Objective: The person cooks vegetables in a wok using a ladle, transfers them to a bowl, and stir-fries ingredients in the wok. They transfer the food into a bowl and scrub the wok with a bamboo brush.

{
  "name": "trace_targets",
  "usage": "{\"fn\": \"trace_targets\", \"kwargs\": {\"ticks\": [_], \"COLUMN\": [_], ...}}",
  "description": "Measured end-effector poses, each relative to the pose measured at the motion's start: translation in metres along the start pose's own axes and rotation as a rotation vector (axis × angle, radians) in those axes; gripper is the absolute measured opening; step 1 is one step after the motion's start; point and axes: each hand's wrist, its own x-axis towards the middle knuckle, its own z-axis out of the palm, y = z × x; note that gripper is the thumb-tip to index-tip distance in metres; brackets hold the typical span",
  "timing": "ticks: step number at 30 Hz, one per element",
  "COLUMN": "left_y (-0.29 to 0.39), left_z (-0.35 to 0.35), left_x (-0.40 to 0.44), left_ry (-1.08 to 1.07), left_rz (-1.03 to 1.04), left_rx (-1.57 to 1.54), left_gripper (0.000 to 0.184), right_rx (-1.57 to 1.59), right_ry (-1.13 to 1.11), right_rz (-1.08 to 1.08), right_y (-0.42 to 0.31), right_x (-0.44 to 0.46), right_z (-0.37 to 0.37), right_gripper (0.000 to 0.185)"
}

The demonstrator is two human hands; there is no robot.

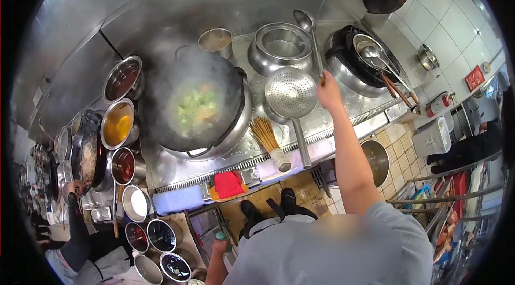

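Note:
My right hand is closed round the handle of a steel ladle, whose bowl points up toward the back of the range. Below it a round perforated strainer lies with its handle toward me. My left hand is low beside my body, its fingers curled by a small greenish thing that I cannot make out. A large black wok stands on the left burner. Green and orange food steams inside it. A bamboo wok brush rests between wok and strainer.
A steel pot stands behind the strainer, another wok at right. Bowls of sauce and oil line the left side. Folded cloths lie on the front edge. A co-worker stands at far left.

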Motion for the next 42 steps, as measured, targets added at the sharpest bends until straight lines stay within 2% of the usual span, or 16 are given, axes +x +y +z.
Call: {"fn": "trace_targets", "kwargs": {"ticks": [3,5,6,8,9,11,13,14,15,18,20,23,31,36,38,42], "left_y": [-0.001,0.005,0.006,0.011,0.012,0.009,-0.001,-0.03,-0.024,0.007,0.025,0.012,0.019,-0.008,-0.017,-0.033], "left_z": [0.002,0.012,0.015,0.025,0.031,0.046,0.066,0.083,0.086,0.074,0.063,0.08,0.077,0.1,0.095,0.108], "left_x": [-0.013,-0.022,-0.028,-0.041,-0.043,-0.04,-0.03,0.002,-0.001,-0.036,-0.04,-0.009,-0.009,0.013,0.014,0.028], "left_ry": [-0.077,-0.016,0.045,0.025,0.006,-0.003,0.044,-0.146,-0.113,0.021,-0.031,-0.028,-0.041,0.061,-0.086,-0.101], "left_rz": [0.097,0.013,-0.066,-0.021,0.035,0.157,0.081,0.463,0.55,0.079,-0.041,0.003,-0.038,-0.01,0.199,0.091], "left_rx": [0.226,0.11,-0.002,-0.05,-0.094,0.041,0.123,0.749,0.793,0.059,0.028,-0.021,-0.124,-0.242,-0.079,-0.078], "left_gripper": [0.058,0.056,0.054,0.053,0.051,0.044,0.038,0.035,0.036,0.05,0.057,0.071,0.077,0.069,0.058,0.051], "right_rx": [-0.193,0.491,0.49,1.31,1.455,1.744,1.814,1.914,1.879,2.026,2.003,1.989,1.788,1.67,1.552,1.387], "right_ry": [0.139,-0.355,-0.367,-0.479,-0.518,-0.622,-0.663,-0.756,-0.762,-1.076,-1.099,-1.15,-1.435,-1.549,-1.629,-1.692], "right_rz": [-0.223,0.206,0.204,0.604,0.681,0.753,0.471,0.51,0.574,0.761,0.725,0.766,0.937,1.036,1.063,1.078], "right_y": [0.012,-0.012,-0.016,-0.022,-0.03,-0.029,-0.043,-0.049,-0.059,-0.068,-0.09,-0.116,-0.164,-0.194,-0.201,-0.218], "right_x": [0.057,0.068,0.069,0.069,0.063,0.058,0.027,0.014,0.0,-0.04,-0.083,-0.134,-0.219,-0.254,-0.265,-0.289], "right_z": [0.029,0.016,0.011,-0.004,-0.012,-0.025,-0.039,-0.046,-0.054,-0.073,-0.083,-0.09,-0.074,-0.039,-0.02,0.017], "right_gripper": [0.048,0.025,0.025,0.006,0.007,0.009,0.015,0.018,0.02,0.005,0.025,0.049,0.056,0.053,0.043,0.033]}}
